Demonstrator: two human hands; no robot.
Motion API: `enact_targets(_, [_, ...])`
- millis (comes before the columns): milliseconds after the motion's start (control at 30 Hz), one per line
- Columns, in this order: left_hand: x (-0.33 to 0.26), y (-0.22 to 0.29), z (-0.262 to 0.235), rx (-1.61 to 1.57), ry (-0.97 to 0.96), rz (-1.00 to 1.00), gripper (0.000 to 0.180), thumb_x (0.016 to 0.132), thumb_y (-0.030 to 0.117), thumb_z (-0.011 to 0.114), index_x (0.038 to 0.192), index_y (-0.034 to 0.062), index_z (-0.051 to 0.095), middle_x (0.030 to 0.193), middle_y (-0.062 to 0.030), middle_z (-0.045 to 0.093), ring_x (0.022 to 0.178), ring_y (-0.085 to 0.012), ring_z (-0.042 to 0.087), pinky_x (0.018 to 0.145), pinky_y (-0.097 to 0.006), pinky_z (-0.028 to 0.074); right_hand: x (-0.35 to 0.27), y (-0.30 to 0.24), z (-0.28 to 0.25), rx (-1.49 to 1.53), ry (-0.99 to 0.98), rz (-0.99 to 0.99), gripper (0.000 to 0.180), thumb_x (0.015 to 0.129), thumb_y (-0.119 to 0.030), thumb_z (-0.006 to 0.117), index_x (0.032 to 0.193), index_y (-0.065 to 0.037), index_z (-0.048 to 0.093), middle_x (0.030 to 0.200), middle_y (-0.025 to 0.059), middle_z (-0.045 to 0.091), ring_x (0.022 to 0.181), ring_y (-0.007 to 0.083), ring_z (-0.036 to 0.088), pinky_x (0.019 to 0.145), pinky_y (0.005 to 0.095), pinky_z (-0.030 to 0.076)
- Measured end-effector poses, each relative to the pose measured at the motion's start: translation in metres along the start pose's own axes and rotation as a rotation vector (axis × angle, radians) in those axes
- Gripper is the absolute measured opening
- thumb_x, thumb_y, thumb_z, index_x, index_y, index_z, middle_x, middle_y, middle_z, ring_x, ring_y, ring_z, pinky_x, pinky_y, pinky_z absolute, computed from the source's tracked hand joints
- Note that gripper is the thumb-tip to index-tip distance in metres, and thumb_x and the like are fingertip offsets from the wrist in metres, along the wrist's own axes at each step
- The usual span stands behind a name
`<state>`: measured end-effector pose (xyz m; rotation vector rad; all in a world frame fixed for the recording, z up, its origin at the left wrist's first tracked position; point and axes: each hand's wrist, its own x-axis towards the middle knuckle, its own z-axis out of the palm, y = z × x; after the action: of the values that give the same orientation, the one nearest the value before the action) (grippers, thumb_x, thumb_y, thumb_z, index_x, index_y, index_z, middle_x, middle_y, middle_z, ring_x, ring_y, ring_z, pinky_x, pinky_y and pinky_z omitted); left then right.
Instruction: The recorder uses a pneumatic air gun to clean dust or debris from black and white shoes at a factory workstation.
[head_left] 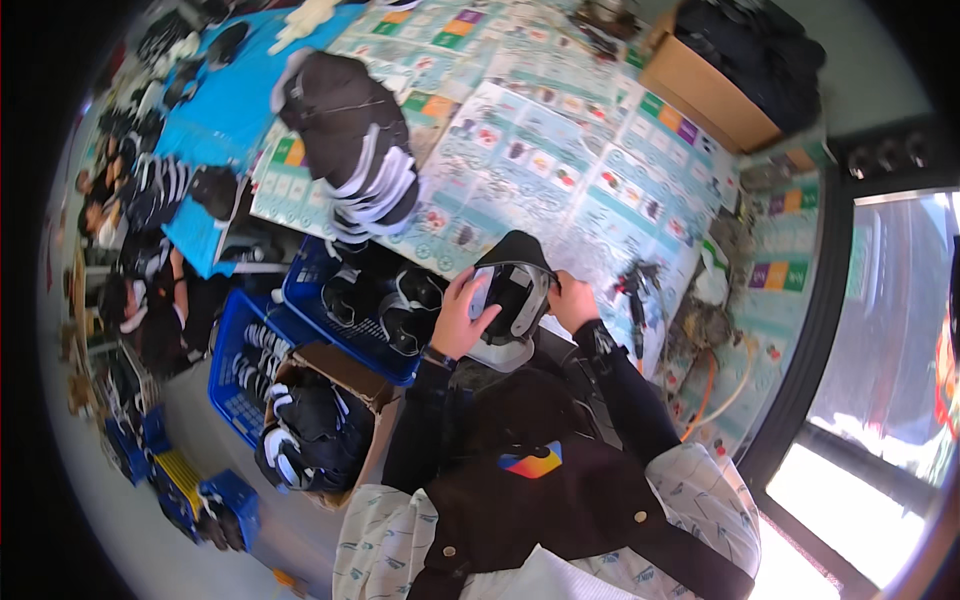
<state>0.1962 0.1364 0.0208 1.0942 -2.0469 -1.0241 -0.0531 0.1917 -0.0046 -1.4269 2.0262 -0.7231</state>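
Note:
I hold a black shoe upper [515, 290] with a grey-white inside over the edge of a paper-covered table [560, 150]. My left hand [462, 315] grips its left side, fingers curled over the rim. My right hand [572, 300] pinches its right edge. Under the piece lies a white part [497, 355], partly hidden.
A pile of black-and-white uppers [355, 140] lies on the table. Blue crates [345, 320] and a cardboard box [320, 430] of similar pieces stand to my left. A brown box [710, 90] of dark pieces sits at the far right. A black tool [635, 285] lies beside my right hand. Other people [130, 200] sit at the left.

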Motion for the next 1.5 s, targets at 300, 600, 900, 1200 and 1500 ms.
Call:
enact_targets(300, [0.072,-0.032,0.057,0.178,-0.076,-0.002,0.031,0.093,0.023,0.068,0.12,0.0088,0.068,0.105,-0.018,0.067,0.099,-0.0403,0.063,0.085,-0.046,0.051,-0.011,0.009,-0.022,-0.074,-0.064,0.11,0.073,0.079,-0.044,0.079,0.132,-0.004,0.05,0.12,0.0274,0.062,0.102,0.0454,0.066,0.084,0.0517,0.055])
enact_targets(600, [0.179,-0.009,0.004,0.35,-0.289,0.094,0.028,0.095,0.028,0.063,0.092,0.0011,0.067,0.087,-0.026,0.067,0.088,-0.047,0.064,0.073,-0.052,0.05,0.047,-0.012,-0.049,0.02,0.06,0.114,0.093,0.073,-0.044,0.083,0.14,0.003,0.042,0.124,0.0302,0.06,0.114,0.0454,0.061,0.099,0.0471,0.05])
enact_targets(900, [0.171,0.041,-0.055,0.35,-0.33,0.154,0.034,0.092,0.028,0.067,0.111,0.0,0.065,0.098,-0.0257,0.068,0.094,-0.0434,0.066,0.078,-0.047,0.052,0.052,-0.051,-0.098,0.078,-0.094,-0.021,0.059,0.077,-0.033,0.077,0.121,0.002,0.059,0.108,0.0282,0.068,0.104,0.0396,0.066,0.089,0.0442,0.052])
enact_targets(1200, [0.191,0.117,-0.101,0.414,-0.772,0.159,0.028,0.086,0.024,0.064,0.103,0.0019,0.068,0.09,-0.0244,0.069,0.09,-0.0424,0.068,0.078,-0.048,0.052,0.026,-0.094,-0.143,-0.107,-0.264,-0.174,0.061,0.079,-0.051,0.077,0.107,0.002,0.065,0.093,0.0245,0.07,0.09,0.0387,0.069,0.081,0.0424,0.053])
enact_targets(1500, [0.179,0.154,-0.084,0.31,-0.767,0.383,0.059,0.077,0.023,0.079,0.13,0.0049,0.061,0.117,-0.0201,0.069,0.109,-0.0381,0.065,0.092,-0.042,0.052,-0.003,-0.128,-0.162,-0.001,-0.232,-0.146,0.05,0.076,-0.031,0.082,0.11,0.002,0.064,0.099,0.0244,0.07,0.097,0.0404,0.068,0.084,0.0446,0.052])
